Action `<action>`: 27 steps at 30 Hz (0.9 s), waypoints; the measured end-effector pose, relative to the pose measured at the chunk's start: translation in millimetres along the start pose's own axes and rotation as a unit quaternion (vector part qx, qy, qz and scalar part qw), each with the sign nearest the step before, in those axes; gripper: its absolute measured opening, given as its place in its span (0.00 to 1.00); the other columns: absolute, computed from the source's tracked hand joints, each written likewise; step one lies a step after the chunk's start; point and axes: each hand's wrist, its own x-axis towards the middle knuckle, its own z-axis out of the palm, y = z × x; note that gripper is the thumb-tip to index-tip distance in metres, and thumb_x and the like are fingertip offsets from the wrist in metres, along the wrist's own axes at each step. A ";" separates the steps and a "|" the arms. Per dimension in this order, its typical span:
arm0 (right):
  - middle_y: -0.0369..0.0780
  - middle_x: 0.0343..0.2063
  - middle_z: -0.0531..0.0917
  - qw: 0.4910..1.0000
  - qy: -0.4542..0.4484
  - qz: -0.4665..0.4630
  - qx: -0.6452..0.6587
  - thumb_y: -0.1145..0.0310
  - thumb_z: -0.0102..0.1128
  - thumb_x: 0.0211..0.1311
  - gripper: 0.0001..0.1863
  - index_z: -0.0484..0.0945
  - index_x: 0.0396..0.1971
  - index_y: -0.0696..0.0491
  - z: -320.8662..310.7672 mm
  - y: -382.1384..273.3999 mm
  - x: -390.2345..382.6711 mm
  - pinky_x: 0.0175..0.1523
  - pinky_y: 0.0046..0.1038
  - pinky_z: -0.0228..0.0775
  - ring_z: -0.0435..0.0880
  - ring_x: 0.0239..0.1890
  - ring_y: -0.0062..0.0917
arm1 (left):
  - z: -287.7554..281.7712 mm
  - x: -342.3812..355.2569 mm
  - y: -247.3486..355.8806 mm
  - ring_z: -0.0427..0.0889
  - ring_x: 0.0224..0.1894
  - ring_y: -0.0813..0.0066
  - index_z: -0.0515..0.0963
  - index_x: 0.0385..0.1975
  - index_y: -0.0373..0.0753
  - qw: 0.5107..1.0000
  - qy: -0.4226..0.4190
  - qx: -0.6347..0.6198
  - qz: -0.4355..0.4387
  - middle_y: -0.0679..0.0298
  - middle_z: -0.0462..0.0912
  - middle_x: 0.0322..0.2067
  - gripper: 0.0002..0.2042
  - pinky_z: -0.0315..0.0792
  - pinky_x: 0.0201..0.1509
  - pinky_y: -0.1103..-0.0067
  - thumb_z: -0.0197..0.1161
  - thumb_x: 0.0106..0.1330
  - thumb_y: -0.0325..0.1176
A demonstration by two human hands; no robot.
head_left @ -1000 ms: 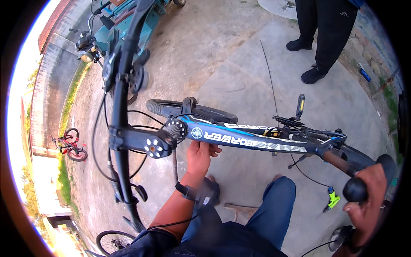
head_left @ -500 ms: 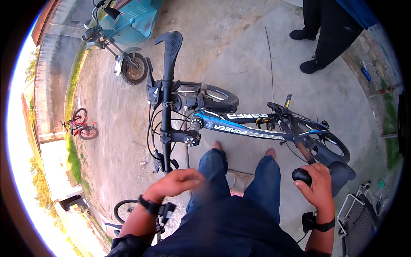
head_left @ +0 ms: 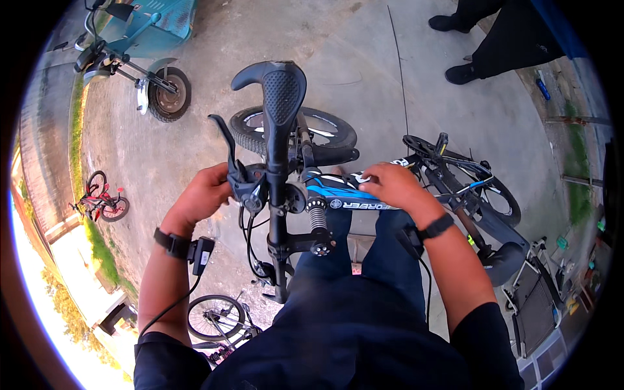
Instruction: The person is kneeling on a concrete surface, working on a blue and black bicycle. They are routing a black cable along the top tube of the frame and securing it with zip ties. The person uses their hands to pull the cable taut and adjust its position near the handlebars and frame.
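Note:
A black bicycle with a blue and white frame [head_left: 357, 203] stands turned sideways in front of me, its handlebar [head_left: 277, 224] crossing the middle of the view. My left hand [head_left: 207, 195] is at the brake lever and shifter unit [head_left: 250, 188], fingers curled in against its left side. The fingertips are partly hidden there, so what they pinch does not show. Over the top tube, my right hand [head_left: 393, 187] is palm down, its fingers loosely bent and apart, touching or just above the frame. The dark handlebar grip [head_left: 284, 97] points away from me. The saddle [head_left: 504, 263] is at the right.
A teal three-wheeled vehicle [head_left: 146, 29] is parked at the far left. A small red bicycle [head_left: 103, 201] and another bicycle [head_left: 218, 318] stand at the left. Another person's dark-trousered legs [head_left: 513, 45] are at the far right. A folding chair [head_left: 536, 302] stands at the lower right.
My right hand has left the saddle and moved left to the frame. My left hand has moved forward to the brake lever and shifter. The handlebar now appears closer and further right.

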 end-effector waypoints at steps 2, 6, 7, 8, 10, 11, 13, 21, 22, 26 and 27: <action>0.45 0.33 0.82 0.999 -0.022 -0.004 0.033 0.57 0.67 0.55 0.18 0.82 0.39 0.54 23.0 5.9 24.7 0.43 0.37 0.73 0.82 0.37 0.39 | 8.2 28.2 -3.1 0.81 0.39 0.74 0.79 0.42 0.33 0.994 -0.063 0.060 0.063 0.63 0.84 0.36 0.10 0.74 0.47 0.79 0.61 0.64 0.29; 0.45 0.33 0.81 0.996 -0.057 0.017 0.065 0.58 0.69 0.54 0.18 0.82 0.40 0.54 44.9 14.1 53.3 0.44 0.37 0.72 0.82 0.38 0.38 | 29.9 80.8 -34.1 0.80 0.38 0.76 0.77 0.47 0.32 0.970 -0.205 -0.022 0.127 0.62 0.82 0.33 0.13 0.74 0.47 0.78 0.60 0.68 0.32; 0.45 0.33 0.81 0.995 -0.066 0.025 0.066 0.59 0.69 0.54 0.18 0.82 0.40 0.54 48.5 14.7 55.1 0.45 0.37 0.72 0.81 0.38 0.38 | 37.2 87.3 -24.2 0.80 0.38 0.77 0.77 0.46 0.32 0.971 -0.214 0.006 0.105 0.62 0.82 0.33 0.11 0.74 0.46 0.79 0.60 0.69 0.32; 0.44 0.35 0.81 0.993 -0.085 0.040 0.078 0.60 0.70 0.53 0.17 0.82 0.40 0.54 46.4 14.7 58.1 0.45 0.37 0.72 0.81 0.40 0.38 | 43.4 89.9 -21.8 0.80 0.38 0.77 0.77 0.46 0.32 0.971 -0.221 0.021 0.090 0.61 0.82 0.33 0.11 0.74 0.46 0.78 0.61 0.69 0.31; 0.44 0.36 0.80 0.991 -0.092 0.004 0.098 0.61 0.70 0.53 0.17 0.82 0.40 0.53 50.8 21.0 59.6 0.46 0.37 0.72 0.81 0.41 0.38 | 50.0 96.5 -18.4 0.79 0.38 0.77 0.76 0.46 0.32 0.960 -0.262 0.082 0.053 0.61 0.83 0.33 0.11 0.73 0.45 0.77 0.63 0.68 0.29; 0.44 0.36 0.80 0.990 -0.094 -0.016 0.107 0.62 0.70 0.52 0.16 0.82 0.40 0.53 51.2 22.8 60.8 0.47 0.37 0.72 0.81 0.42 0.38 | 49.4 98.4 -12.8 0.79 0.39 0.77 0.76 0.47 0.32 0.955 -0.286 0.081 -0.003 0.60 0.83 0.35 0.12 0.73 0.46 0.77 0.63 0.68 0.28; 0.44 0.37 0.80 0.990 -0.096 -0.038 0.093 0.66 0.67 0.55 0.13 0.82 0.41 0.52 52.7 28.6 63.6 0.48 0.37 0.72 0.80 0.42 0.39 | 47.6 102.8 -13.1 0.79 0.40 0.76 0.75 0.49 0.32 0.948 -0.306 0.082 -0.012 0.61 0.83 0.37 0.13 0.73 0.47 0.78 0.63 0.68 0.28; 0.42 0.36 0.80 0.987 -0.111 -0.086 0.082 0.69 0.62 0.58 0.09 0.84 0.39 0.50 55.2 40.6 74.3 0.49 0.40 0.71 0.79 0.46 0.40 | 0.9 122.8 6.5 0.83 0.37 0.75 0.75 0.49 0.34 0.941 -0.286 0.096 -0.154 0.62 0.83 0.34 0.12 0.78 0.40 0.78 0.61 0.69 0.29; 0.41 0.36 0.80 0.986 -0.119 -0.080 0.085 0.69 0.62 0.58 0.09 0.84 0.39 0.49 52.8 40.7 77.0 0.50 0.40 0.71 0.79 0.46 0.40 | 3.2 126.9 7.8 0.84 0.36 0.75 0.75 0.49 0.34 0.943 -0.279 0.100 -0.149 0.62 0.83 0.34 0.11 0.78 0.39 0.78 0.61 0.69 0.29; 0.41 0.37 0.81 0.985 -0.112 -0.104 0.087 0.67 0.63 0.57 0.10 0.84 0.39 0.48 50.7 42.5 74.4 0.50 0.39 0.71 0.79 0.45 0.39 | 44.8 141.9 6.0 0.84 0.32 0.75 0.76 0.48 0.35 0.929 -0.339 0.106 -0.102 0.62 0.83 0.30 0.12 0.76 0.35 0.77 0.62 0.69 0.31; 0.40 0.37 0.81 0.985 -0.105 -0.108 0.087 0.67 0.63 0.57 0.10 0.84 0.39 0.48 50.8 43.3 72.5 0.50 0.39 0.71 0.79 0.45 0.38 | 55.9 145.6 7.2 0.83 0.32 0.76 0.76 0.48 0.35 0.916 -0.373 0.125 -0.081 0.62 0.83 0.29 0.11 0.75 0.34 0.77 0.62 0.68 0.31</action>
